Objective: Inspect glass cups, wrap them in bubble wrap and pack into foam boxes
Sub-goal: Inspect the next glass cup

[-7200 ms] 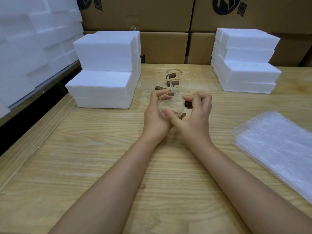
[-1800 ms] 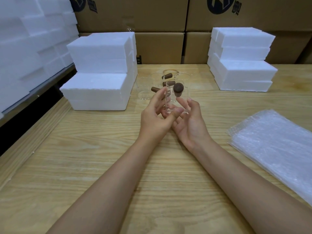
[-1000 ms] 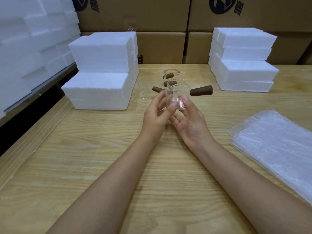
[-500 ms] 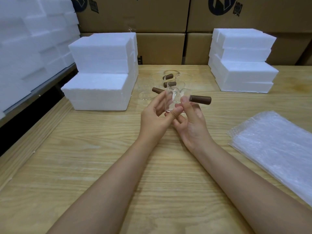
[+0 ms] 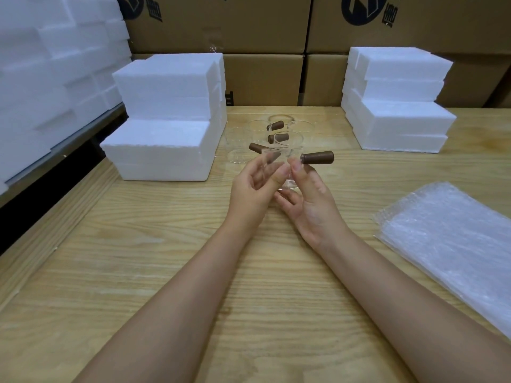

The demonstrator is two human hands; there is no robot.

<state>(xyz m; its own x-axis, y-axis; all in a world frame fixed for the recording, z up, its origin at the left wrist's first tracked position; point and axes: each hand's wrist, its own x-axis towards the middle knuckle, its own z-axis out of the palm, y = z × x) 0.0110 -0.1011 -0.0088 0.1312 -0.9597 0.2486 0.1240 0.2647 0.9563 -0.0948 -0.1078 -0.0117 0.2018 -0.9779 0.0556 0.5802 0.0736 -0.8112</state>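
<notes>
The glass cup [image 5: 282, 170], its brown handle [image 5: 317, 158] pointing right, is pinched by the fingertips of the left hand [image 5: 253, 190] and right hand [image 5: 309, 200] above the wooden table [image 5: 154, 244], probably for inspection, just in front of the other cups [image 5: 272, 136].

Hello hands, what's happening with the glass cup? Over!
Left hand and right hand both gripping glass cup, held above table. Brown handle points right. Bubble wrap untouched. Nothing blocking.

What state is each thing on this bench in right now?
Held glass cup: off the table, gripped by left hand and right hand, brown handle pointing right.
Other glass cups: unwrapped, on the table.
Bubble wrap: stacked flat, untouched.
Foam boxes: stacked, closed.
</notes>
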